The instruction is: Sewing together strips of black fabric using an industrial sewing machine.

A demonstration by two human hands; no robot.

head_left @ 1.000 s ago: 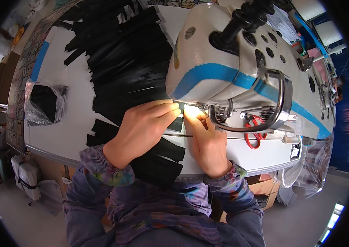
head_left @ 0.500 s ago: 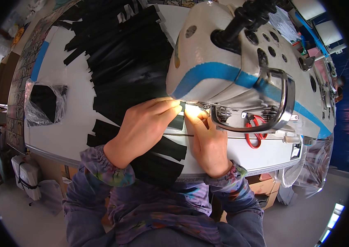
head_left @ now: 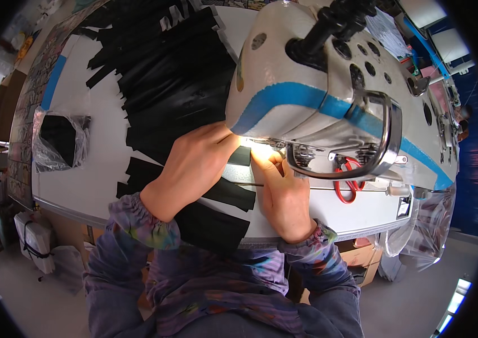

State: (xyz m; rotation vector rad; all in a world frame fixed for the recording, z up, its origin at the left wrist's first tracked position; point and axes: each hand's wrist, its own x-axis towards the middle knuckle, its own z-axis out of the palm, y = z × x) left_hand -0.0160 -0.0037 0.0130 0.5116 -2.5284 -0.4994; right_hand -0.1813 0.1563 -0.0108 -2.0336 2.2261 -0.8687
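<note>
Your right hand was half curled, your left hand bunched; their grip couldn't be told. A dark strip lay between them beside the sewing machine, apparently mid-work; beyond, heaped black strips looked unworked.

My feed looks down from the wearer's head through a fisheye, past the shirt to left hand and right hand mid-frame; the machine looms nearer, the table bowing.
</note>
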